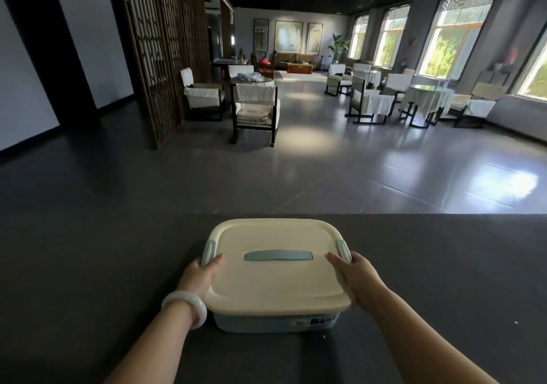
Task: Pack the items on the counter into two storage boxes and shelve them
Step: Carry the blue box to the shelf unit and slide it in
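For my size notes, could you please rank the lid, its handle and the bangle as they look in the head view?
1. lid
2. handle and bangle: look alike, bangle nearer, so unranked.

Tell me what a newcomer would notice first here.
The cream-lidded storage box sits closed, front and centre on the dark counter. The left hand and right hand grip its opposite sides. At the far right, bright windows light the room.

The lid [275, 274] between the hands hides whatever the storage box [260, 323] holds. Fingers of the left hand [202, 277] and right hand [356, 277] vanish round its sides. By the right wrist, its label [315, 321] is too blurred to read.
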